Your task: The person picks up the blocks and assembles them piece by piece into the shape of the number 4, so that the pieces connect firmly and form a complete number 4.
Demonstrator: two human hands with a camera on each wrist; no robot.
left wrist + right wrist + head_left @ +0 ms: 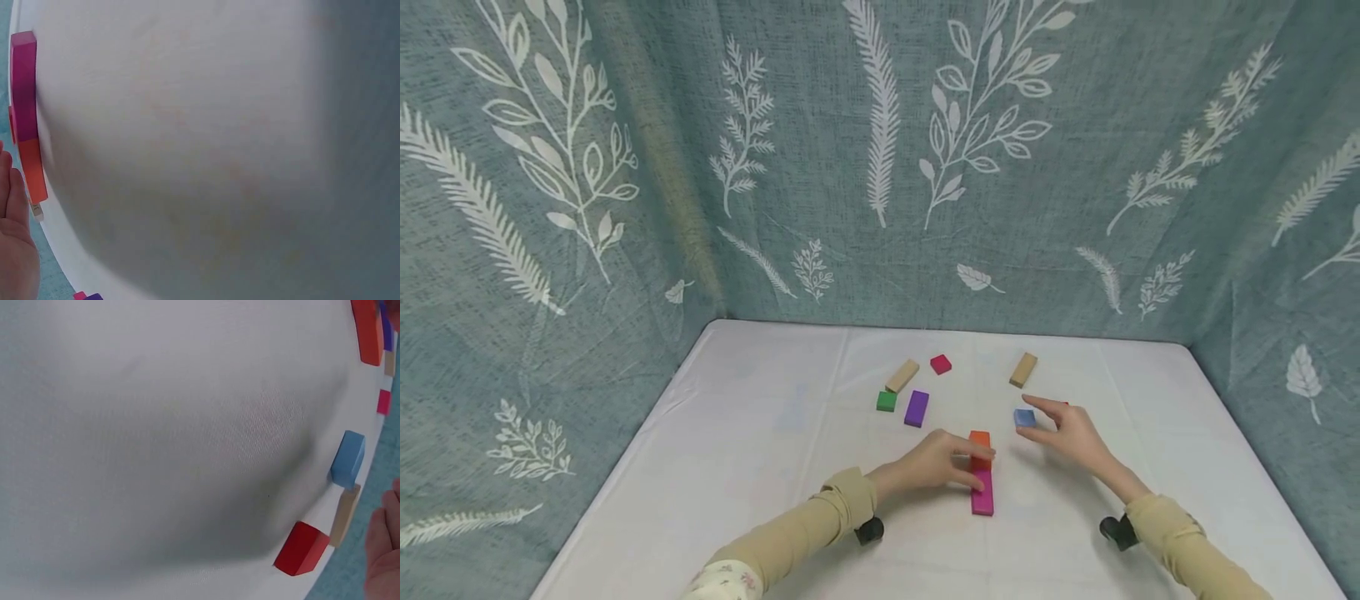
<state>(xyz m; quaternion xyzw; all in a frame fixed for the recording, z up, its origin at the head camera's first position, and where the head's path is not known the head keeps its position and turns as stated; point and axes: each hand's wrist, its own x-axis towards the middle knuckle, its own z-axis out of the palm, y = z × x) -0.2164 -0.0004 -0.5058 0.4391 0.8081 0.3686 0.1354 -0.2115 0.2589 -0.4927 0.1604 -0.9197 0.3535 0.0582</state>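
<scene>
An orange block (980, 438) and a magenta block (982, 502) lie end to end on the white table. My left hand (931, 462) reaches over them from the left, its index finger across the orange one and its thumb at the magenta one. At the right, my right hand (1072, 433) has thumb and index finger spread beside a light blue block (1024, 418), which stands between their tips and grips nothing. In the right wrist view a red block (301, 549) sits near the blue block (348, 459); the hand mostly hides it in the head view.
Farther back lie a purple block (917, 409), a green block (886, 402), a wooden block (902, 376), a crimson block (941, 364) and another wooden block (1023, 370). A patterned teal curtain (842, 275) hangs behind and beside the table (760, 392).
</scene>
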